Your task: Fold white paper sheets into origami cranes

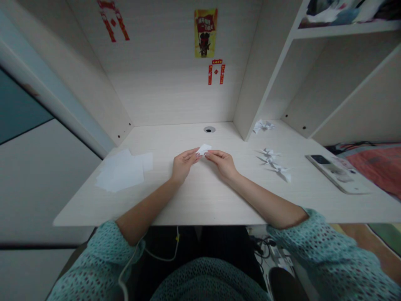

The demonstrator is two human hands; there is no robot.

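A small folded piece of white paper (204, 148) is held up over the middle of the desk, between my two hands. My left hand (184, 164) pinches its left side with thumb and fingers. On the other side, my right hand (224, 162) pinches the paper's lower right edge. The fingertips of both hands are close together and hide part of the folds. Off to the right lie several folded white paper figures (271, 158) in a slanting row. To the left is a spread pile of flat white paper sheets (120, 171).
More folded white paper (264, 125) lies beyond the upright divider (266, 71). A white phone-like device (336, 173) rests at the right, near red cloth (377, 165). A round cable hole (209, 129) is at the desk's back. A white cable (163, 258) hangs below the front edge.
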